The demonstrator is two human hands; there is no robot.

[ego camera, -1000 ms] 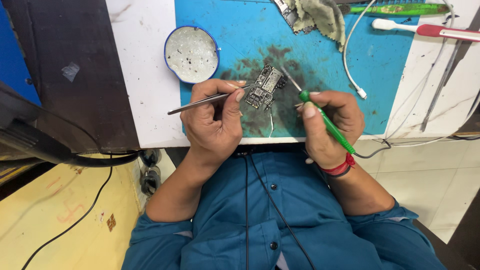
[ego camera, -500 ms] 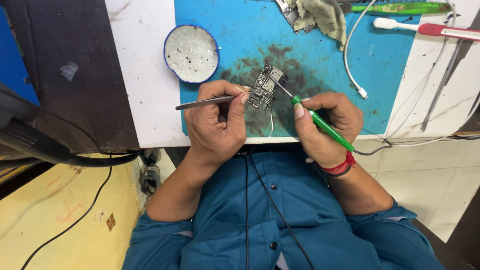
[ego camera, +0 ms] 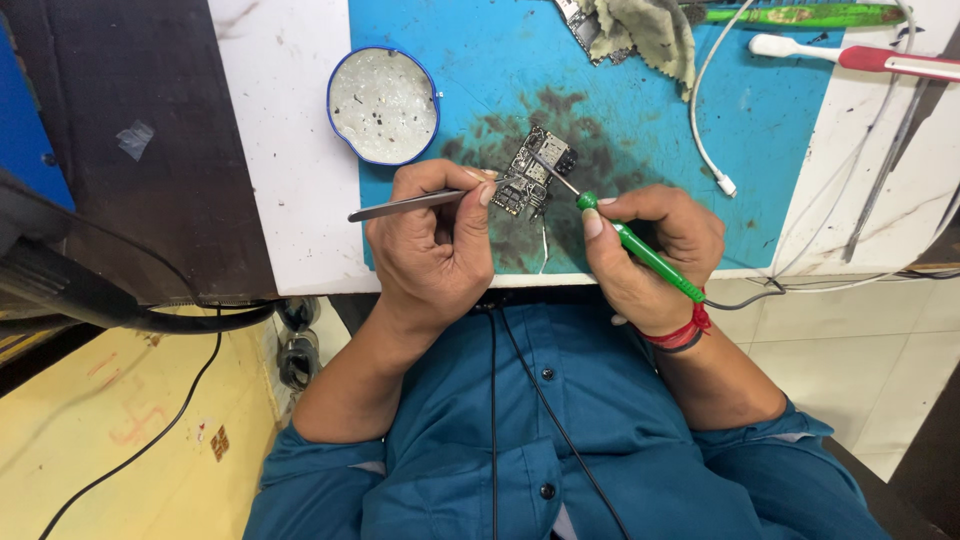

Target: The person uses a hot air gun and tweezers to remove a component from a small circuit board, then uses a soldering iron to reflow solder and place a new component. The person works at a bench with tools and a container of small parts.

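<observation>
Head view: left hand clamped on metal tweezers, tips at the small circuit board lying mid blue mat. Right hand pinched round a green-handled iron, tip on the board's centre. Best done with both wrists braced on the surface edge, tweezers pinning the board flat, light tip pressure. Round blue-rimmed tin at 10 o'clock of the board, rag at 1, white cable at 3, near the right hand's path.

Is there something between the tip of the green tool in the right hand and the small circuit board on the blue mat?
Nothing visible. The green tool in the right hand reaches the circuit board directly; the tweezers come from the other side.
</observation>
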